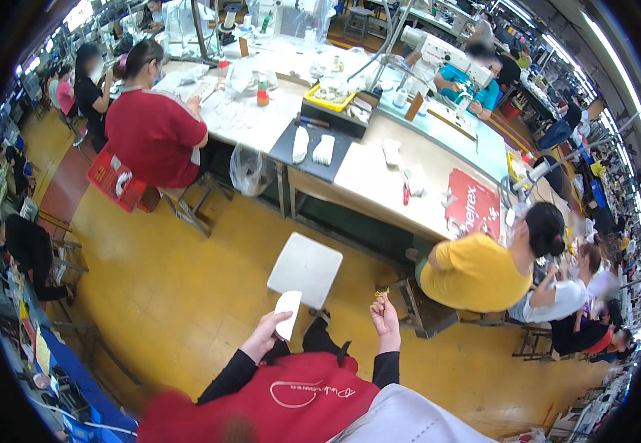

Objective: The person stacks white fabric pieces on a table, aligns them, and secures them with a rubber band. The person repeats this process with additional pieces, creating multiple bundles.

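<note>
My left hand [263, 334] is closed on a flat white piece [288, 310] with a curved edge, held upright in front of me; its material I cannot make out. Raised to about the same height, my right hand [385, 319] pinches a small yellow-brown thing [382, 294] between its fingertips, too small to name. Just beyond my hands stands a stool with a white square seat [304, 267]. On the dark mat [311, 152] at the worktable's near edge lie two stacks of white pieces [323, 150].
A long worktable [379, 176] crosses ahead, bearing a yellow tray [329, 97], scissors with red handles [406, 193] and a red sheet [473, 203]. A person in red [150, 136] sits at the left, one in yellow [479, 275] at the right. A red crate [117, 181] stands behind the left person.
</note>
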Available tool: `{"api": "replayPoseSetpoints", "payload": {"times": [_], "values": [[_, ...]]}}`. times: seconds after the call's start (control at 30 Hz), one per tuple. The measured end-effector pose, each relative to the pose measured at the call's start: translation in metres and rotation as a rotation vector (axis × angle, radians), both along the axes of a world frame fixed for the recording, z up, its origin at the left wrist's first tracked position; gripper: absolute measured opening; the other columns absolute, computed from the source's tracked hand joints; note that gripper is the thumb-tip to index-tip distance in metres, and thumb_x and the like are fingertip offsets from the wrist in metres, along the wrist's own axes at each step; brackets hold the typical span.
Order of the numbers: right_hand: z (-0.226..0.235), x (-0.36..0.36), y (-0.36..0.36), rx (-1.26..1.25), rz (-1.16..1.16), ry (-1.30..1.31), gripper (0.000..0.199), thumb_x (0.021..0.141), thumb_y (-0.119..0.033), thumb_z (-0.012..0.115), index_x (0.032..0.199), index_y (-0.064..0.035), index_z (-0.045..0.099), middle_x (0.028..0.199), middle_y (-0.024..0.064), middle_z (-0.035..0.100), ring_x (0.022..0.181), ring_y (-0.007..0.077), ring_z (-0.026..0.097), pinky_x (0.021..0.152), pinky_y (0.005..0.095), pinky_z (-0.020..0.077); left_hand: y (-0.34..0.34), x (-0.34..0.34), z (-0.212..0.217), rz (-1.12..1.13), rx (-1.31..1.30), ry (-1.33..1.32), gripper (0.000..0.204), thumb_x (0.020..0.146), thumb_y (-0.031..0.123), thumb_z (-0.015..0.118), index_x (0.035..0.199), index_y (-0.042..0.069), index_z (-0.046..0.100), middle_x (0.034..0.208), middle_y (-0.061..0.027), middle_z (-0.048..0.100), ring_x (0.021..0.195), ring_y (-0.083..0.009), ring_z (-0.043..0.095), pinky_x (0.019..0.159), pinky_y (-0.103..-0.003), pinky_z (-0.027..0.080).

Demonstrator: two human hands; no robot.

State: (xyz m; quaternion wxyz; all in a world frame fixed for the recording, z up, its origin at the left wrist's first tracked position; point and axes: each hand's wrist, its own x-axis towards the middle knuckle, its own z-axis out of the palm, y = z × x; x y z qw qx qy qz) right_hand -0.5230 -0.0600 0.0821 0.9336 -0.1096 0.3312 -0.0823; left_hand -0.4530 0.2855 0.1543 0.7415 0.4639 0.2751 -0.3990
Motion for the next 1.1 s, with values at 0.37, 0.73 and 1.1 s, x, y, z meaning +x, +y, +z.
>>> {"api": "replayPoseSetpoints", "payload": {"times": [0.37, 0.73, 1.1], "values": [[0.042, 0.313, -0.049, -0.130, 0.181, -0.231, 0.014, 0.104, -0.017, 0.048, 0.096, -0.0066, 0.052, 0.073, -0.0015, 0.045, 0.057, 0.0072, 0.036, 0.055, 0.0215, 0.0340, -0.018, 0.175, -0.021, -0.040, 0.110, 0.066, 0.043, 0.086, 0.021, 0.070, 0.121, -0.001, 0.058, 0.100, -0.0095, 0.068, 0.088, -0.0170, 0.067, 0.065, -0.030, 0.055], [-0.023, 0.393, -0.152, -0.297, -0.065, -0.067, 0.014, 0.101, -0.016, 0.053, 0.093, -0.0051, 0.053, 0.075, 0.0003, 0.050, 0.059, 0.0080, 0.042, 0.055, 0.0218, 0.0366, -0.165, 0.353, -0.003, -0.383, 0.126, -0.173, 0.040, 0.087, 0.018, 0.069, 0.119, -0.002, 0.056, 0.100, -0.0091, 0.065, 0.084, -0.0156, 0.066, 0.066, -0.029, 0.055], [-0.108, 0.442, -0.217, -0.446, 0.037, 0.244, 0.043, 0.098, -0.016, 0.053, 0.138, -0.0048, 0.043, 0.095, 0.0130, 0.065, 0.060, 0.0074, 0.048, 0.060, 0.0216, 0.0403, -0.316, 0.373, -0.026, -0.339, 0.010, -0.211, 0.038, 0.088, 0.020, 0.068, 0.119, 0.001, 0.058, 0.102, -0.0046, 0.065, 0.091, -0.0128, 0.063, 0.076, -0.028, 0.051]]}}
